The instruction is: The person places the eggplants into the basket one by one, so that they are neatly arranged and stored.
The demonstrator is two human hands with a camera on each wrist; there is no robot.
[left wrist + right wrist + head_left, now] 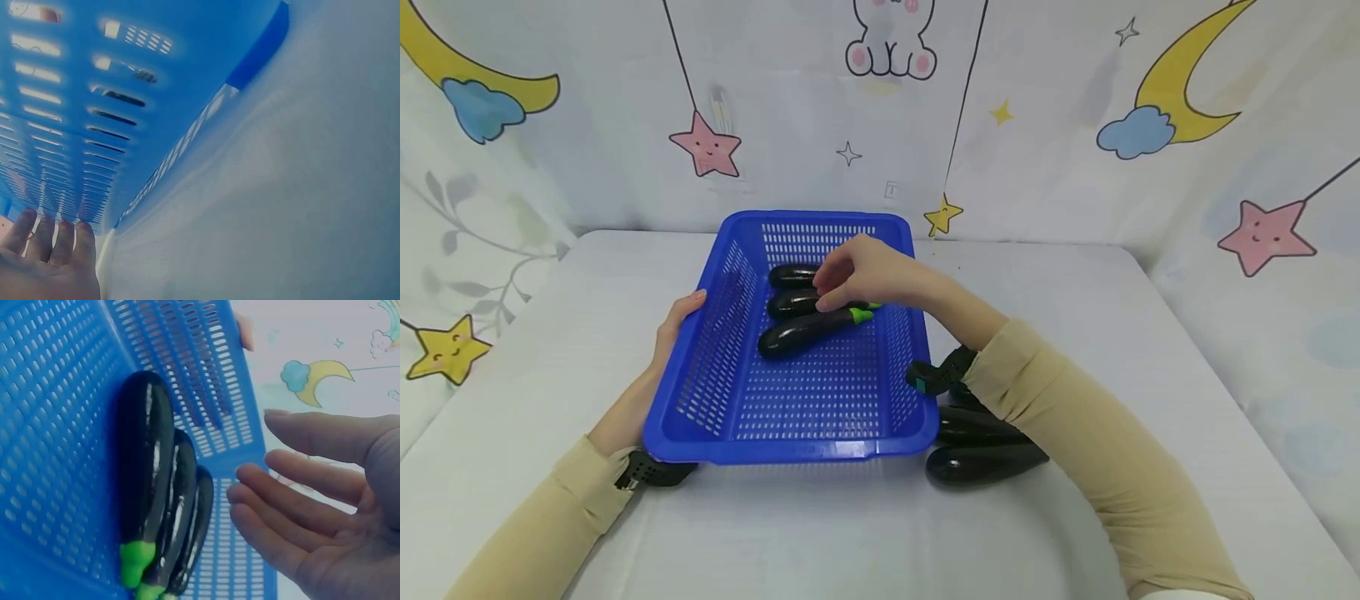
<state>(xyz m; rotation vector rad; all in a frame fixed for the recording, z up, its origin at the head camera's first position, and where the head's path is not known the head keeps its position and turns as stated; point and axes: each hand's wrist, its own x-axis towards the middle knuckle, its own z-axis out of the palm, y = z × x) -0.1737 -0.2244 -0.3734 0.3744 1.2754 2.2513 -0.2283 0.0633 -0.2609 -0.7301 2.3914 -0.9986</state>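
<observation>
A blue plastic basket (807,451) with slotted walls is held at its left side by my left hand (672,329). The thumb lies over the rim in the head view, and in the left wrist view the fingers (62,240) press on the outer wall. Three dark, glossy eggplants lie side by side in the basket, the nearest eggplant (797,335) showing its green stem end. Over them hovers my right hand (868,271), its fingers loosely bent and nothing between them; the right wrist view shows a gap between this hand and the eggplants (145,469).
Several more eggplants (981,464) lie on the white-covered table (820,533), right of the basket and partly hidden under my right forearm. Behind the table hangs a patterned cloth (805,108) with stars and moons. Each wrist wears a black band.
</observation>
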